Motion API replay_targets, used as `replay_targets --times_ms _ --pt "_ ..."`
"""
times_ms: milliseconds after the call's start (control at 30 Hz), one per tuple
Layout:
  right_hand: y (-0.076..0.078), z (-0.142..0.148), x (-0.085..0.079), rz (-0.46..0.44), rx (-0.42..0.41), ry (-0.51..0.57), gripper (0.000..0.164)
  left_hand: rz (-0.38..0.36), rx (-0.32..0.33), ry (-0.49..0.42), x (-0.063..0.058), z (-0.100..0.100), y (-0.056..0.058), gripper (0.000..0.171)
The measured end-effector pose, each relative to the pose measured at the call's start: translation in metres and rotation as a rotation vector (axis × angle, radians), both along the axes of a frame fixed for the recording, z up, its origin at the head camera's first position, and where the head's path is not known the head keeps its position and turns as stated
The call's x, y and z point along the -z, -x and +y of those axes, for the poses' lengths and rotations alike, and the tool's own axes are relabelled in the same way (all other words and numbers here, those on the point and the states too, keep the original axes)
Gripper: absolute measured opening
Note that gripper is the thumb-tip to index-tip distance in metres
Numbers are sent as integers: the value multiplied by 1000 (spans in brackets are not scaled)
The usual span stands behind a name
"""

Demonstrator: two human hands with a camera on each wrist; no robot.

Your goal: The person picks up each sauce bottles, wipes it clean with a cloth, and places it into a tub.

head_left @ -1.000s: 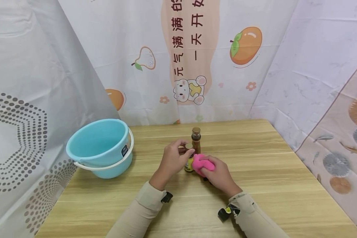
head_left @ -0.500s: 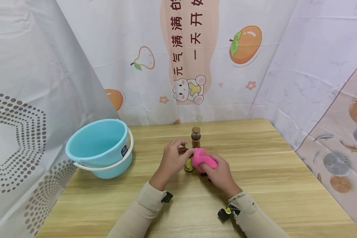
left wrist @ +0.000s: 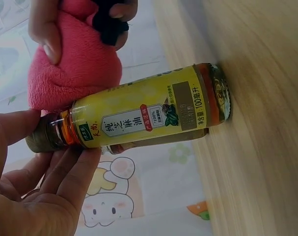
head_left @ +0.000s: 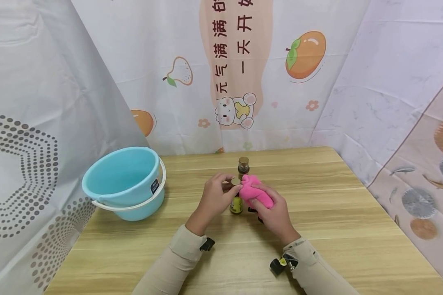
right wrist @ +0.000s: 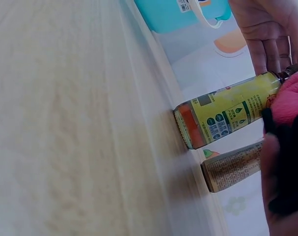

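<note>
A small sesame oil bottle (left wrist: pixel 139 108) with a yellow label stands upright on the table. My left hand (head_left: pixel 215 193) pinches it at the cap and neck between thumb and fingers. In my right hand (head_left: pixel 275 213) is a bunched pink fuzzy cloth (head_left: pixel 256 192), pressed to the upper side of the bottle. A black piece (left wrist: pixel 109 22) shows beside the cloth; what it is I cannot tell. Close behind stands a second, dark bottle (head_left: pixel 243 164) with a brownish cap, partly hidden by the cloth. In the right wrist view its brown label (right wrist: pixel 232 169) shows.
A light blue bucket (head_left: pixel 133 209) with a white handle stands at the left of the wooden table (head_left: pixel 317 184). Printed curtains (head_left: pixel 151 49) hang behind the table and at both sides. Each wrist carries a small black device (head_left: pixel 278 266).
My right hand has moved the pink cloth up along the bottle, from its lower body toward the neck. My left hand has stayed at the cap.
</note>
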State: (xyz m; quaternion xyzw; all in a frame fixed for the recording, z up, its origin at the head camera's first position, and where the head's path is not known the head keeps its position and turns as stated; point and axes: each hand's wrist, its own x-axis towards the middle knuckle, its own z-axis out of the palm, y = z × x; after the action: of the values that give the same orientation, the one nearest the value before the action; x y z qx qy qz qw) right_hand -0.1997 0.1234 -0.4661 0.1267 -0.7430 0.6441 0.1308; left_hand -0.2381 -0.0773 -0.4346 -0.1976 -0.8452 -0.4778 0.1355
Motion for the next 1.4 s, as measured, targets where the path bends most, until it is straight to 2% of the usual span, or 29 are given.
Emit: replay_targets --times_ms 167,267,333,400,500,633,833,967,1167,1400 --pt "-2 -1 -3 -2 -15 -27 35 -14 4 -8 -1 0 -1 29" --pt "7 1 11 -24 -2 -49 35 -19 3 -8 -1 1 -1 27" --pt "8 1 12 -30 3 -67 34 -16 6 -9 -1 2 0 26" --pt "6 1 10 -24 8 -93 33 -17 12 -15 0 1 0 27" --pt "-2 -1 -4 -11 11 -131 32 -29 23 -27 1 1 1 29" --pt "-2 -2 -4 9 22 -158 32 -48 26 -40 2 1 0 30" --pt "11 1 18 42 48 -195 32 -32 19 -44 3 1 1 28" --pt "18 5 30 39 50 -213 31 -21 10 -34 4 2 2 34" --pt "20 8 34 15 35 -221 30 4 -11 8 1 1 1 38" --pt "21 6 35 -31 44 -271 31 -10 -23 41 -1 -2 0 37"
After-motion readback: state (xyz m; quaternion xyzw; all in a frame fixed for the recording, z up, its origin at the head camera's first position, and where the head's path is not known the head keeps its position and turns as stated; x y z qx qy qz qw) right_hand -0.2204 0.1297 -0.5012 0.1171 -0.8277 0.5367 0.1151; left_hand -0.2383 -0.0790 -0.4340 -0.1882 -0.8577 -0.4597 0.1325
